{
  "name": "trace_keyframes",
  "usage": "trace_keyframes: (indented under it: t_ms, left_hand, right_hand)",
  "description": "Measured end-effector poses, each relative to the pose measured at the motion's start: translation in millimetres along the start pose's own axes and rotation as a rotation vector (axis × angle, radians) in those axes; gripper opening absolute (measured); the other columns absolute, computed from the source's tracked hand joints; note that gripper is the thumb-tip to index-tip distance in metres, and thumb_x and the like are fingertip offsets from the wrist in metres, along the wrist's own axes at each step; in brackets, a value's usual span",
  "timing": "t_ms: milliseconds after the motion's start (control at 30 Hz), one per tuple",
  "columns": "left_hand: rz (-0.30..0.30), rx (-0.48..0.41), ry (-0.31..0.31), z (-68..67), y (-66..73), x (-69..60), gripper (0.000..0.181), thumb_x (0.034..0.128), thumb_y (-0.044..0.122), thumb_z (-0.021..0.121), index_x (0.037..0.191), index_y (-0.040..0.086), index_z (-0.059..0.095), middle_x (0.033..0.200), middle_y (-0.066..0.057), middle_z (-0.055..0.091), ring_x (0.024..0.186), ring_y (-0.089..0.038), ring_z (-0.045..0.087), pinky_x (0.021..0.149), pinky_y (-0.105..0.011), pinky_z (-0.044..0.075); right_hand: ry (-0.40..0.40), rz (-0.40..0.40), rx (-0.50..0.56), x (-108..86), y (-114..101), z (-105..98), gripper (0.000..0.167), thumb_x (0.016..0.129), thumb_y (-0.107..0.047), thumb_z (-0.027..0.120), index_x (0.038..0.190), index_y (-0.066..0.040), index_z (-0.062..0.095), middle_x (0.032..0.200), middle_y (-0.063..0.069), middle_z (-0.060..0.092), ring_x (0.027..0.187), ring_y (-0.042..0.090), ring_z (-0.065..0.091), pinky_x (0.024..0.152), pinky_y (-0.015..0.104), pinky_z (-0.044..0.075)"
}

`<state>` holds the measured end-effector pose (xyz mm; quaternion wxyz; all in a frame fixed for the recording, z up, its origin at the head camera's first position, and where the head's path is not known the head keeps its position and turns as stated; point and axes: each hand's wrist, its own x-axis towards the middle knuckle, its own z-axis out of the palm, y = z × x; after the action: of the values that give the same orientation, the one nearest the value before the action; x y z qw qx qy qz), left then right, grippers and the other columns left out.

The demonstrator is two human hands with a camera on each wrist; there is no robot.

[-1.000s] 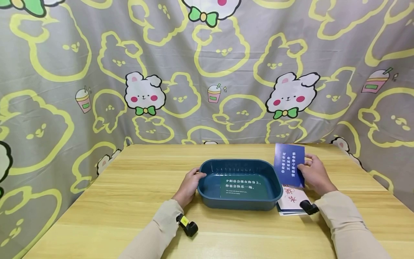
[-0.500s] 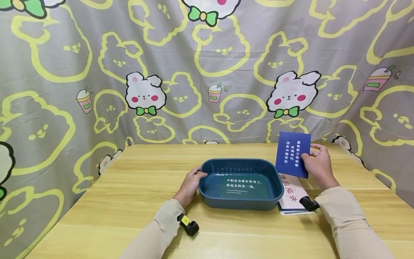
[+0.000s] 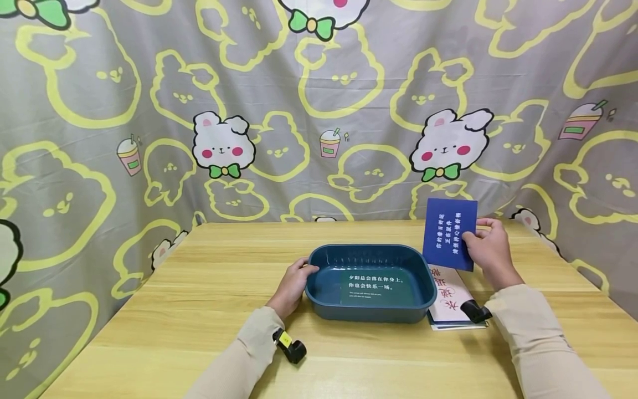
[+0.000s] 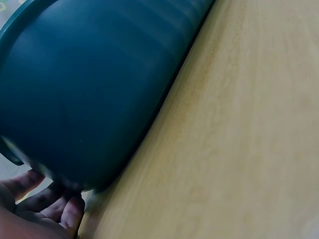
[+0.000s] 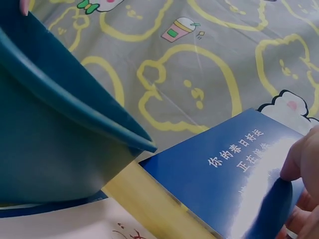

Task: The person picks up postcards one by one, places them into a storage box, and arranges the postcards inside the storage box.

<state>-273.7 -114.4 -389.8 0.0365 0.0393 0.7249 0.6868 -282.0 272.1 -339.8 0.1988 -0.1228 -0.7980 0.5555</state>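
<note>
A dark teal plastic basin (image 3: pixel 370 314) stands on the wooden table, and a green card (image 3: pixel 376 288) with white writing lies flat inside it. My left hand (image 3: pixel 291 288) grips the basin's left end, thumb over the rim. In the left wrist view its fingers (image 4: pixel 72 211) touch the outer wall low down. Raised above the table, a blue card (image 3: pixel 450 234) with white characters is pinched by its right edge in my right hand (image 3: pixel 490 252). Under it, a stack of cards (image 3: pixel 448 299) lies against the basin's right side, topped by a white one with red characters.
The light wooden table (image 3: pixel 199 310) runs back to a grey curtain (image 3: pixel 279 66) printed with yellow outlines and rabbits. Black wrist cameras are strapped to both sleeves; the right one (image 3: pixel 476 312) hangs close to the card stack.
My right hand has lifted the blue card up off the stack and tilted it more upright, uncovering more of the white card. The left hand and basin have barely moved.
</note>
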Motion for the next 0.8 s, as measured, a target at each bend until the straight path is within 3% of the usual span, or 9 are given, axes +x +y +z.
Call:
trace_keyframes:
  t_ms: [233,567,800]
  left_hand:
    - [0.001,-0.003,0.002,0.4,0.3,-0.2,0.043,0.0959,0.015,0.050,0.135,-0.003,0.049,0.139,-0.019,0.046,0.130,-0.035,0.038,0.110,-0.052,0.027]
    - [0.007,0.001,-0.002,0.4,0.3,-0.1,0.043,0.0959,0.015,0.050,0.134,-0.004,0.049,0.140,-0.020,0.045,0.130,-0.035,0.040,0.108,-0.051,0.031]
    - [0.009,-0.002,0.001,0.1,-0.8,0.3,0.043,0.0959,0.014,0.050,0.135,-0.004,0.048,0.140,-0.021,0.045,0.129,-0.035,0.041,0.107,-0.051,0.032]
  right_hand:
    - [0.001,-0.009,0.029,-10.5,-13.6,-1.6,0.049,0.092,-0.007,0.047,0.136,0.002,0.026,0.120,0.025,0.054,0.068,0.002,0.056,0.060,0.019,0.050]
    - [0.093,0.003,0.044,-8.2,-14.9,-4.7,0.044,0.089,-0.004,0.050,0.129,-0.001,0.032,0.108,0.017,0.057,0.065,0.001,0.054,0.056,0.019,0.049]
    - [0.108,-0.002,0.053,-9.8,-21.5,-4.9,0.047,0.090,-0.005,0.049,0.133,-0.001,0.030,0.115,0.018,0.054,0.073,0.005,0.054,0.058,0.017,0.048]
